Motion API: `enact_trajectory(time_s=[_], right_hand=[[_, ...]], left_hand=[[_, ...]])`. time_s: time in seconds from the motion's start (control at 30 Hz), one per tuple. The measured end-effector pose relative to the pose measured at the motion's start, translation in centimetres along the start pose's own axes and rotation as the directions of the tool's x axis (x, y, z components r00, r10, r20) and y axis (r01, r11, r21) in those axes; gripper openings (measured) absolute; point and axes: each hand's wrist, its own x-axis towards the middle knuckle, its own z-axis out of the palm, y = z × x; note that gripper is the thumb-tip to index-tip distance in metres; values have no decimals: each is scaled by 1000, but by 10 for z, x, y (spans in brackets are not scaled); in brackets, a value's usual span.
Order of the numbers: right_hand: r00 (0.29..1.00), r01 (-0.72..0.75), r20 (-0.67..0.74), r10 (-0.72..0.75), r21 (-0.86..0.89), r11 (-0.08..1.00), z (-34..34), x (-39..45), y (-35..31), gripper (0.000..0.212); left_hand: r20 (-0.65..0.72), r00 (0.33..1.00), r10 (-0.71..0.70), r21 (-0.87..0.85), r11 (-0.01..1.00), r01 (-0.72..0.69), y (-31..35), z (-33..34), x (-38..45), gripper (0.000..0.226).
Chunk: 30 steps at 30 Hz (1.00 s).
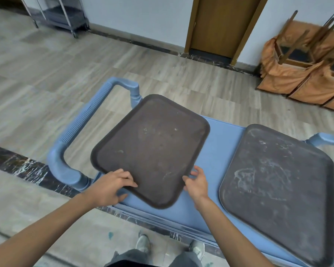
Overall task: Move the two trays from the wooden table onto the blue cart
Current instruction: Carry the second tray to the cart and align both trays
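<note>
A dark brown tray (152, 147) sits over the left half of the blue cart (218, 151), turned at an angle, its far corner reaching the cart's left handle (85, 120). My left hand (110, 187) grips the tray's near-left edge, thumb on top. My right hand (198, 185) touches its near-right edge, fingers spread and partly curled against the rim. A second dark tray (278, 191), scuffed with white marks, lies flat on the right half of the cart. The wooden table is out of view.
A wooden door (222, 26) stands in the far wall. Upturned chairs with orange covers (307, 74) are stacked at the right. A metal rack (64, 14) stands at the far left. My feet (170, 247) are just before the cart's near edge.
</note>
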Motion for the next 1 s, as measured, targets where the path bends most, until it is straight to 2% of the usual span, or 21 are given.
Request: enact_trajectory(time_s=[0.13,0.23,0.4,0.7,0.9,1.0], right_hand=[[999,-51,-6,52,41,998,13,-2,5,62],[996,-91,10,91,99,991,16,-1,6,60],[995,-99,1,100,127,987,11,4,2,57],[997,-73,9,73,18,997,-14,19,-15,52],[998,-66,9,66,-16,998,-21,26,-10,61],[999,-46,-19,44,-76,996,-26,24,-6,60]], left_hand=[[-82,996,31,24,999,-29,-9,5,-11,24],[-150,984,91,118,990,-74,-12,10,-19,20],[-227,955,192,157,975,-159,-8,8,-20,17],[-243,944,222,149,970,-190,35,21,-14,11],[-196,959,205,174,970,-172,50,33,-9,20],[-195,969,150,143,982,-123,55,40,-8,27]])
